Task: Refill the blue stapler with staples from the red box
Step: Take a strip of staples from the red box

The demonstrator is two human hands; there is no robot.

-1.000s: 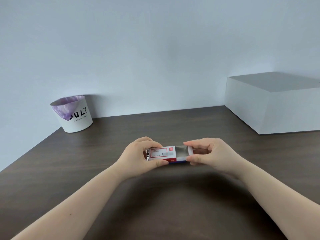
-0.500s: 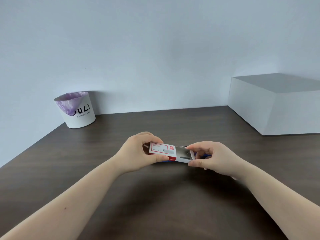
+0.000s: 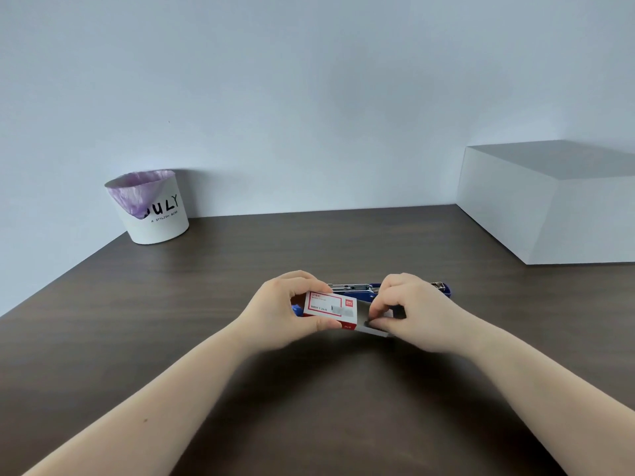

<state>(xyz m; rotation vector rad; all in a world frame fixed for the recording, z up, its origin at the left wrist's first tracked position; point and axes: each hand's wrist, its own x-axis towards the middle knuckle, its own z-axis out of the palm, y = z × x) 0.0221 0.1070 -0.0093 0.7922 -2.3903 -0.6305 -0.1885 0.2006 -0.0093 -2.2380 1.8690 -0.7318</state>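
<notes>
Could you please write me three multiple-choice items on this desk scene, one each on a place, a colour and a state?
1. Where does the white round bin stand?
A. back left by the wall
B. front right
C. on the big white box

2. What colour is its liner?
A. green
B. purple
C. black

3. How is the small red staple box?
A. shut on the desk
B. crushed
C. held, tray slid out

Answers: 1 A, it stands against the wall; 2 B, purple plastic shows at the rim; 3 C, the left hand grips the sleeve, the right hand works at the tray.

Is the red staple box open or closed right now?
Open: the red box sleeve sits in the left hand, its inner tray slid out rightward.
</notes>
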